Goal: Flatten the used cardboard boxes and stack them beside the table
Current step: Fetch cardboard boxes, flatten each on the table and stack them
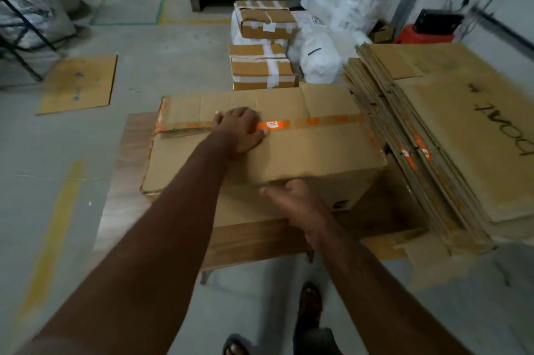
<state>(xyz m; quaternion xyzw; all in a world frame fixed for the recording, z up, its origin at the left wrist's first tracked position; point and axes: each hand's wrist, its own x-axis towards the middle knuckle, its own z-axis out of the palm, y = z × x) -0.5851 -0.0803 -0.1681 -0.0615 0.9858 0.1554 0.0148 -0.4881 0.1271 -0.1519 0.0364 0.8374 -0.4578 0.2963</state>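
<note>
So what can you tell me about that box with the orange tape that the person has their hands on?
The box is plain brown cardboard, still standing in its box shape, not yet flattened. Orange printed tape runs along its top seam, and one far flap looks lifted. It sits on a low wooden table, beside a stack of flattened cartons. The left hand rests on the taped seam; the right hand grips its near edge.

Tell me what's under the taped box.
The box rests on a wooden table, with cardboard showing beneath its near side. Anything further under is covered.
</note>
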